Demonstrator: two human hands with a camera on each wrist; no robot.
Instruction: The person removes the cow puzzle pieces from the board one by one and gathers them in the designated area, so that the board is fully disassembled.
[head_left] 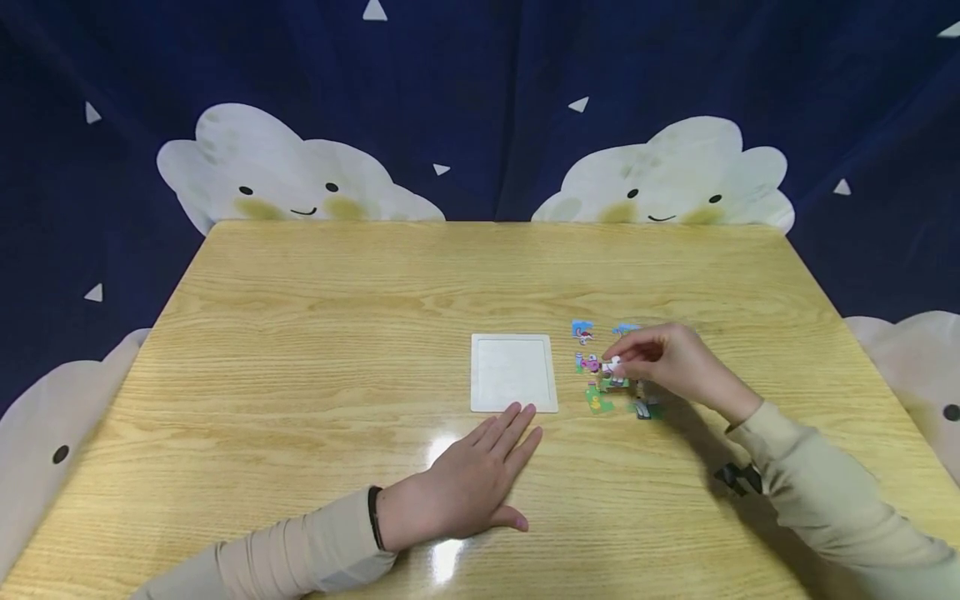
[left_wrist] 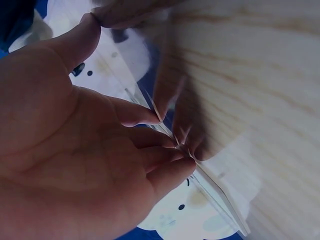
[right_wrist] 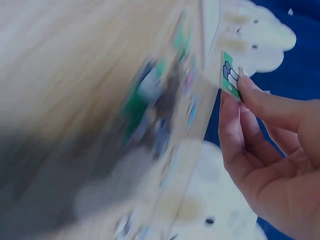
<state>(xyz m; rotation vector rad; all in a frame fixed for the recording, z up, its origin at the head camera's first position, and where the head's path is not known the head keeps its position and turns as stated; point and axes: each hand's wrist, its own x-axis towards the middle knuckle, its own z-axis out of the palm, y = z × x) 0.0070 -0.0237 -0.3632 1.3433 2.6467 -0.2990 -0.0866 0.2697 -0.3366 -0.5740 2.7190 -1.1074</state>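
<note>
In the head view, a square white puzzle tray [head_left: 475, 375] with a raised rim lies on the table. My left hand [head_left: 471, 477] is palm down with fingers extended, its fingertips right at the tray's near edge; the left wrist view shows them along the thin tray edge [left_wrist: 222, 196]. Between thumb and fingertips, my right hand [head_left: 675, 360] pinches a jigsaw piece [right_wrist: 230, 79], green with a grey and white figure, raised above the table. Under and beside that hand lie several loose jigsaw pieces, including a green one with a yellow duck [head_left: 597, 402] and a blue-topped one [head_left: 581, 329].
The wooden table [head_left: 322, 333] extends around the tray. Behind it hangs a dark blue curtain [head_left: 480, 100] with smiling white clouds. The pieces in the right wrist view are blurred.
</note>
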